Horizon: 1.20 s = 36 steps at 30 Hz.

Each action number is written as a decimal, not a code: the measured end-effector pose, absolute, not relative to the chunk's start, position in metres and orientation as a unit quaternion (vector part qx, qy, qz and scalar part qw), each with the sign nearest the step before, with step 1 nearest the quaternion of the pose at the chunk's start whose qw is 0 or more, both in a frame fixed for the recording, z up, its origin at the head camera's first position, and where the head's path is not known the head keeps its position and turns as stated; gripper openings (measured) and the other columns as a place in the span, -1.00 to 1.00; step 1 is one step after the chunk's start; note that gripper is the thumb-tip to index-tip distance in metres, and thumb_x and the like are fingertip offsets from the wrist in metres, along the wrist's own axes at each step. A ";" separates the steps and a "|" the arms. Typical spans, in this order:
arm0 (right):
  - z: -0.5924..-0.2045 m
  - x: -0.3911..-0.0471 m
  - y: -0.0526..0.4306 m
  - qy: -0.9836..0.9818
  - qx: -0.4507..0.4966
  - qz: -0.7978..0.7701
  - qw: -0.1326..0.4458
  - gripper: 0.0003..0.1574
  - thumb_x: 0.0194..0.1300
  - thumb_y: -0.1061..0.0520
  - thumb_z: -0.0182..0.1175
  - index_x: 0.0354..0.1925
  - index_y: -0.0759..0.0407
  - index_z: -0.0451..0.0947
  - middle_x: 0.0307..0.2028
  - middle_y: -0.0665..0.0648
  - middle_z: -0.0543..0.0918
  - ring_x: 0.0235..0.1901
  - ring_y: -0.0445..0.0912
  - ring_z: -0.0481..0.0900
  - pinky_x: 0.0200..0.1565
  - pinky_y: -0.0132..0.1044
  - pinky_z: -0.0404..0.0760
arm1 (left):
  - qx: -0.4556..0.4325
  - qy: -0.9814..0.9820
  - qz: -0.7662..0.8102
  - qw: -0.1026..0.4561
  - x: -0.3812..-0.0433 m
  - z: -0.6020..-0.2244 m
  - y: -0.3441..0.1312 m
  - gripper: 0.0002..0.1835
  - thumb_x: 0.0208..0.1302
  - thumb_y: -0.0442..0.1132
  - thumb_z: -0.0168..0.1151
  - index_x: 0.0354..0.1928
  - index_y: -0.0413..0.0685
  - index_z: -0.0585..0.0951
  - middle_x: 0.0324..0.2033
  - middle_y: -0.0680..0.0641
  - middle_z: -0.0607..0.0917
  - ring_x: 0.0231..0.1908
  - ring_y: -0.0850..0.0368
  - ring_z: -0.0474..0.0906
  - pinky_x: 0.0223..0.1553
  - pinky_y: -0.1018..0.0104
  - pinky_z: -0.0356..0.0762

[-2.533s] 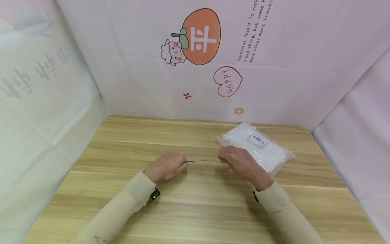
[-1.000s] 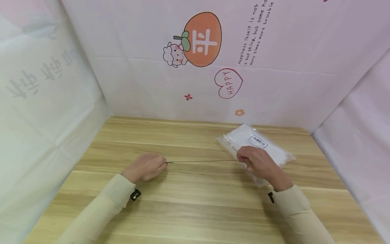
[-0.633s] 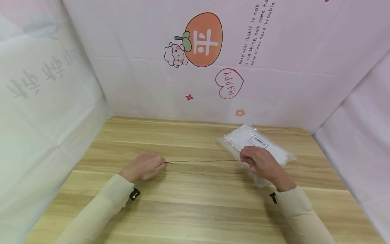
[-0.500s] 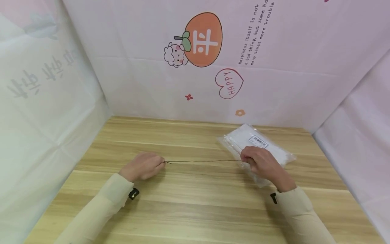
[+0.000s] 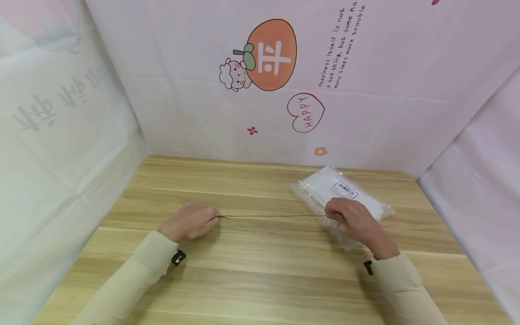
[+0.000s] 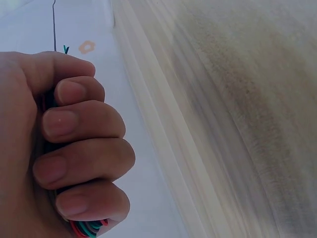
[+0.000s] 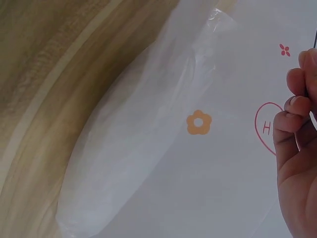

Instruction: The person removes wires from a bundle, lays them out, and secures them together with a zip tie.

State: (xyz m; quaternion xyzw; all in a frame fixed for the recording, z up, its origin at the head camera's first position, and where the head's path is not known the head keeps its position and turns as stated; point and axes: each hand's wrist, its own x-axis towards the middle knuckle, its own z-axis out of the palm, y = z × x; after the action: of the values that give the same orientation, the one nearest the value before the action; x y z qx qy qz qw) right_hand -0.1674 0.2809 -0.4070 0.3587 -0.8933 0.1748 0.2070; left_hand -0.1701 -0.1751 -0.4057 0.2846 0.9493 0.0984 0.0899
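A thin dark wire (image 5: 272,216) stretches nearly straight between the two hands, above the wooden table. At its left end my left hand (image 5: 192,221) grips a bundle of wires; in the left wrist view, red and green loops of the wire bundle (image 6: 89,229) show below the little finger, and short green tips stick out by the thumb. Curled fingers hide most of the bundle. My right hand (image 5: 355,221) pinches the wire's other end, over the near side of a clear plastic bag (image 5: 365,201) with white contents. In the right wrist view, that hand is partly cut off.
The bag carries a barcode label (image 5: 344,189) and lies at the back right of the wooden table (image 5: 260,280). White printed cloth (image 5: 183,113) encloses the table at the back and both sides. Both wrists wear black straps.
My hands have drawn apart, the left going left and the right going right, so a longer stretch of wire shows between them. In the last half second the right hand shifted slightly rightward.
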 end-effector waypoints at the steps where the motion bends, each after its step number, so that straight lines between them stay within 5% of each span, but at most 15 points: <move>1: -0.407 -0.167 0.282 -0.893 0.359 0.176 0.207 -0.43 -0.08 0.66 0.07 -0.47 -0.03 0.47 -0.49 -0.20 0.46 -0.46 -0.33 0.33 -0.39 -0.39 0.38 | 0.284 0.949 0.099 0.092 -0.170 -0.405 -0.175 -0.59 0.60 -0.14 -0.09 -0.54 0.17 0.41 -0.62 0.15 0.36 -0.57 0.26 0.22 -0.47 0.34 0.25; 11: -0.409 -0.165 0.286 -0.890 0.358 0.169 0.226 -0.46 -0.09 0.64 0.21 -0.46 -0.02 0.49 -0.50 -0.19 0.49 -0.46 -0.33 0.37 -0.40 -0.34 0.44 | 0.294 0.944 0.112 0.096 -0.167 -0.402 -0.175 -0.56 0.62 -0.16 -0.07 -0.57 0.17 0.37 -0.63 0.17 0.30 -0.58 0.27 0.17 -0.47 0.37 0.17; 25: -0.406 -0.161 0.291 -0.891 0.353 0.171 0.227 -0.43 -0.12 0.65 0.14 -0.47 -0.04 0.46 -0.50 -0.20 0.45 -0.47 -0.34 0.33 -0.40 -0.37 0.37 | 0.298 0.939 0.125 0.114 -0.167 -0.399 -0.176 -0.56 0.67 -0.10 -0.08 -0.54 0.16 0.35 -0.61 0.18 0.29 -0.56 0.28 0.17 -0.46 0.37 0.16; 32: -0.408 -0.159 0.289 -0.900 0.370 0.183 0.136 -0.69 0.14 0.45 0.46 -0.36 0.04 0.71 -0.42 -0.17 0.65 -0.39 -0.35 0.52 -0.30 -0.33 0.60 | 0.282 0.948 0.108 0.105 -0.170 -0.403 -0.173 -0.57 0.63 -0.12 -0.07 -0.55 0.17 0.40 -0.63 0.17 0.32 -0.57 0.26 0.20 -0.47 0.34 0.22; 36: -0.406 -0.156 0.285 -0.901 0.392 0.168 0.082 -0.80 0.21 0.36 0.47 -0.28 0.07 0.78 -0.34 -0.10 0.71 -0.33 -0.30 0.63 -0.23 -0.29 0.68 | 0.270 0.952 0.104 0.104 -0.172 -0.403 -0.172 -0.59 0.60 -0.14 -0.08 -0.55 0.16 0.42 -0.63 0.15 0.35 -0.57 0.24 0.23 -0.47 0.31 0.27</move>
State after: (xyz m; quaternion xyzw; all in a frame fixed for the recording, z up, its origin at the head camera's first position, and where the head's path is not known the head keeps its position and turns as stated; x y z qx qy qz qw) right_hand -0.1558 0.2852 -0.4063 0.3921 -0.9007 0.1682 0.0819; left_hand -0.1722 -0.1716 -0.4030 0.2700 0.9516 0.1039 0.1038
